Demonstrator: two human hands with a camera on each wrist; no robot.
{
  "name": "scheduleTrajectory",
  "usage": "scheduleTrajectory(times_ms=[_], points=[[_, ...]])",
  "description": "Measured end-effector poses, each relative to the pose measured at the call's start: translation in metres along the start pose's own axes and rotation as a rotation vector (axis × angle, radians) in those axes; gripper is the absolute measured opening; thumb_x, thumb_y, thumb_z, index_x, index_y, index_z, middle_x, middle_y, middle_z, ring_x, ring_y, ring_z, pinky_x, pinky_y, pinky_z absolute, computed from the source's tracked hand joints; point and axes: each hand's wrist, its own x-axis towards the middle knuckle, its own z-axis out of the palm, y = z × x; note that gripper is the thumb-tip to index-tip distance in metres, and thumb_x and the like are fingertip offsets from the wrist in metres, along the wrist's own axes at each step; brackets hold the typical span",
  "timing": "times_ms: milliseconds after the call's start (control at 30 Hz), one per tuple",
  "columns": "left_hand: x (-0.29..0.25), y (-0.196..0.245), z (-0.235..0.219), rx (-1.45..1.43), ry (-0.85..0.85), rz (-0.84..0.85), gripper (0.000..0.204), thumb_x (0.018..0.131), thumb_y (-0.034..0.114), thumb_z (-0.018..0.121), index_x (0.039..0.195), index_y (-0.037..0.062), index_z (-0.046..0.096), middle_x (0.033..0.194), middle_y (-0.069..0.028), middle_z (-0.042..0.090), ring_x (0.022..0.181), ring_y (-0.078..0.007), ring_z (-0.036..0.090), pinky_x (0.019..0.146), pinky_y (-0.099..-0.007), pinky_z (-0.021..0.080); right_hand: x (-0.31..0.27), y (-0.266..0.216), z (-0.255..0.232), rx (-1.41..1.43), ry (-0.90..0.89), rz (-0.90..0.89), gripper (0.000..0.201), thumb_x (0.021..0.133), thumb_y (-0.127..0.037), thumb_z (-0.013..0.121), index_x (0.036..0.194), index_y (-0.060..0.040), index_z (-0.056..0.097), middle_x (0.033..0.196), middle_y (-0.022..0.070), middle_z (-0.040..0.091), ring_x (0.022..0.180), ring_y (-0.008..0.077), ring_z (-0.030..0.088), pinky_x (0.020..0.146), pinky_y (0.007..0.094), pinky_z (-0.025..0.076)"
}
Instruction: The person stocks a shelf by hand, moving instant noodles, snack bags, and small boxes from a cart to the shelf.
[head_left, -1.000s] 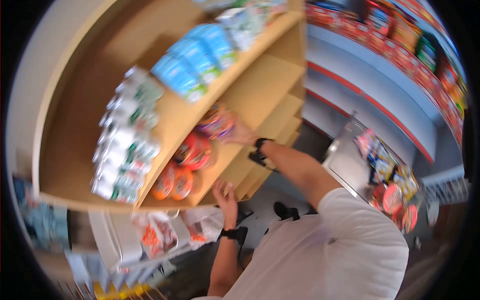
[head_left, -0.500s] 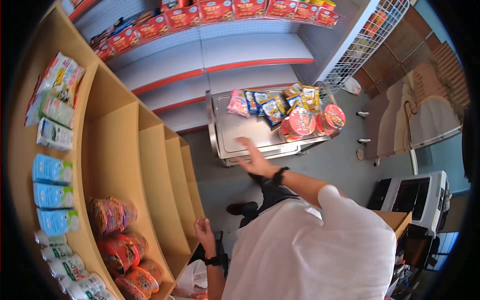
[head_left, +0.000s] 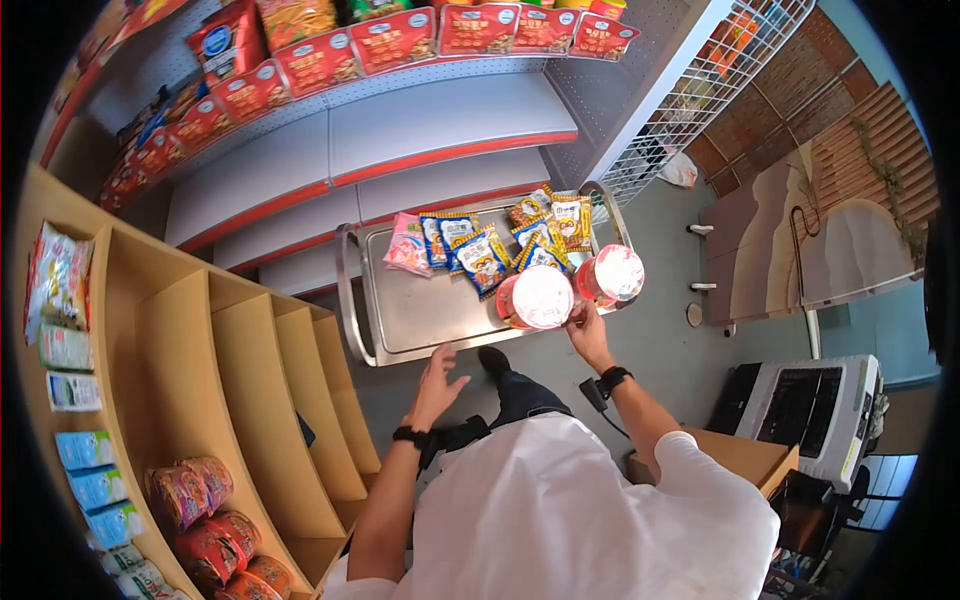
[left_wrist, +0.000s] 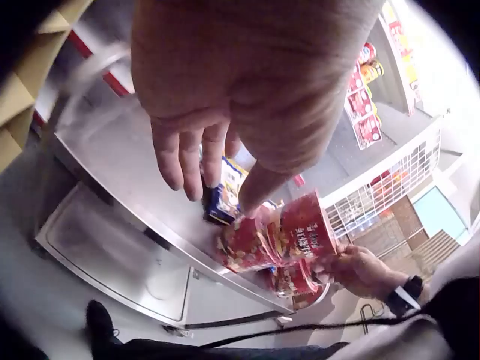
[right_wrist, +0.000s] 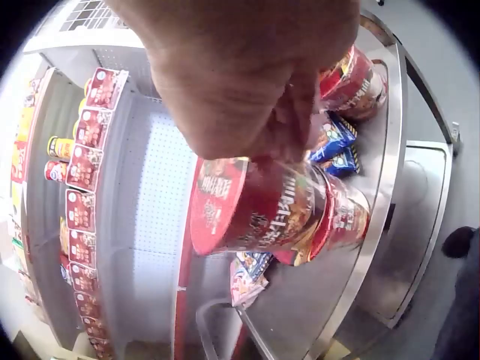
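Note:
At the cart's near edge, my right hand point(head_left: 590, 337) grips the side of a red noodle cup point(head_left: 543, 297) with a pale lid. The left wrist view shows my right hand point(left_wrist: 361, 271) at the lower side of that red cup point(left_wrist: 306, 225), with other red cups against it. Over the red cup point(right_wrist: 259, 206) in the right wrist view is my right hand point(right_wrist: 259, 82), its fingertips partly hidden. My left hand point(head_left: 434, 389) is held off the cart's near edge, fingers loosely bent and holding nothing. Another red cup point(head_left: 612, 274) stands to the right.
Blue and yellow snack packets point(head_left: 482, 262) and a pink packet point(head_left: 408, 246) lie on the metal cart point(head_left: 415, 318). Wooden shelving point(head_left: 245, 350) with noodle cups point(head_left: 190, 490) stands left. Grey shelves point(head_left: 450, 115) stand behind the cart, and a white appliance point(head_left: 815, 410) is at right.
The view has swung from the wooden shelves to the cart. My right hand has left the purple-orange noodle cups and come to a red cup. My left hand has moved up toward the cart.

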Motion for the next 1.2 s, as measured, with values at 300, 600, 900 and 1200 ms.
scheduleTrajectory(times_ms=[300, 600, 900, 1200], points=[[0.134, 0.036, 0.105, -0.058, 0.068, 0.150, 0.152, 0.050, 0.025, 0.102, 0.159, 0.0027, -0.001, 0.160, -0.0259, 0.015, 0.149, -0.0424, 0.025, 0.122, -0.0483, 0.030, 0.017, 0.022, -0.008, 0.007, -0.240, 0.148, 0.074, 0.081, 0.000, 0.075, 0.144, -0.0019, 0.036, 0.132, 0.0181, 0.056, 0.119, 0.0257, 0.062, 0.097, 0.0388, 0.052], [0.144, 0.048, 0.128, -0.308, 0.153, 0.189, 0.106, 0.067, 0.019, 0.096, 0.150, 0.0042, 0.033, 0.149, -0.0132, 0.047, 0.138, -0.0250, 0.047, 0.115, -0.0400, 0.040, 0.054, 0.122, 0.047, -0.108, -0.499, -0.275, 0.088, 0.085, -0.023, 0.076, 0.155, -0.0011, 0.027, 0.153, 0.0238, 0.041, 0.143, 0.0341, 0.040, 0.119, 0.0408, 0.033], [0.080, 0.108, 0.090, -0.239, 0.450, 0.296, 0.100, 0.068, 0.027, 0.094, 0.149, 0.0052, 0.039, 0.149, -0.0163, 0.043, 0.142, -0.0317, 0.039, 0.119, -0.0416, 0.033, 0.045, -0.048, 0.025, 0.362, -0.675, 0.014, 0.068, 0.083, -0.014, 0.078, 0.143, -0.0039, 0.047, 0.146, 0.0210, 0.048, 0.135, 0.0354, 0.050, 0.114, 0.0414, 0.040], [-0.047, 0.145, -0.058, -0.241, 0.715, 0.108, 0.105, 0.067, 0.028, 0.095, 0.151, 0.0040, 0.036, 0.150, -0.0156, 0.046, 0.139, -0.0274, 0.045, 0.118, -0.0395, 0.036, 0.031, -0.245, 0.137, 0.133, -0.922, -0.721, 0.088, 0.075, -0.008, 0.082, 0.148, 0.0017, 0.033, 0.140, 0.0240, 0.044, 0.133, 0.0407, 0.045, 0.112, 0.0412, 0.038]])
